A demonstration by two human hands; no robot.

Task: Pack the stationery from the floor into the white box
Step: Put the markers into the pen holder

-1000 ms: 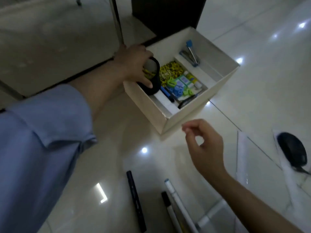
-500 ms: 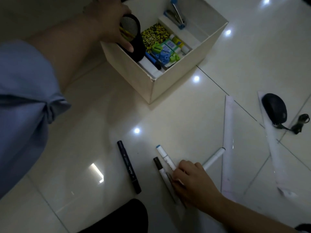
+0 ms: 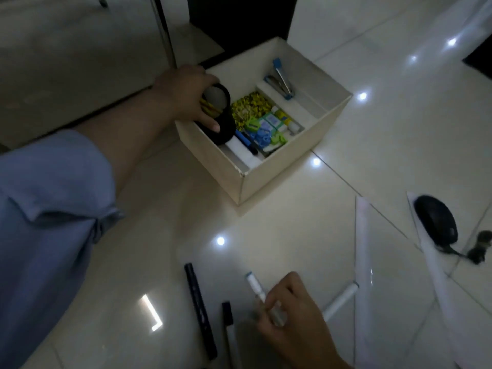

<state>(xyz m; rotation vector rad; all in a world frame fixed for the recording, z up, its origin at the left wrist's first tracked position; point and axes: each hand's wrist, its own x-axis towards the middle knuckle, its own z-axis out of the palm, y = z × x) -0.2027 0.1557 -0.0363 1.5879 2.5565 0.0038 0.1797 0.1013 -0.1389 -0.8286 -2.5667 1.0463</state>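
The white box (image 3: 282,166) stands open on the tiled floor and holds a stapler (image 3: 281,81), erasers, sharpeners and a yellow-black patterned item. My left hand (image 3: 186,94) grips a black pen cup (image 3: 221,113) with yellow pencils, at the box's left corner. My right hand (image 3: 290,315) is closed around a white marker with a blue end (image 3: 254,284), lifted slightly off the floor. On the floor lie a black marker (image 3: 199,307), a black-capped white marker (image 3: 229,331) and another white marker (image 3: 340,300) to the right of my hand.
Two long white strips (image 3: 362,262) lie on the floor at the right. A black computer mouse (image 3: 436,222) with its cable rests on the farther strip. Dark furniture and a metal leg (image 3: 165,33) stand behind the box.
My right hand came down from near the box to the markers, closed on the blue-ended white marker and raised it a little. My left hand stays on the pen cup.
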